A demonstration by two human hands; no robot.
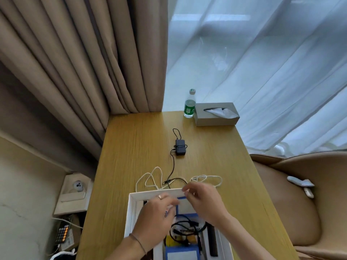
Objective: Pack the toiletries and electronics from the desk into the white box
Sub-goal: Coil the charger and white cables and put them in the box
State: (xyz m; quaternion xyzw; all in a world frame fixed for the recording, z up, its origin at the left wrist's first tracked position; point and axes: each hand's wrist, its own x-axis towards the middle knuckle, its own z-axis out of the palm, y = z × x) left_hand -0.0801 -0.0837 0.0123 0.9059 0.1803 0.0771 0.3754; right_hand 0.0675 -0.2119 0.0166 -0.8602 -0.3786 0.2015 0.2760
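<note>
One wooden desk [131, 147], one white box [131, 207] at near edge, already holding cables and blue-edged packs. One grey tissue box [216, 119], one green-label bottle [189, 106] at far edge. One black adapter [180, 149] mid-desk; two white cables [150, 177] just beyond box. Left hand [155, 212] over box, fingers curled, grasp unclear from blur. Right hand [204, 199] fingertips pinched together at box's far rim; held item cannot tell.
</note>
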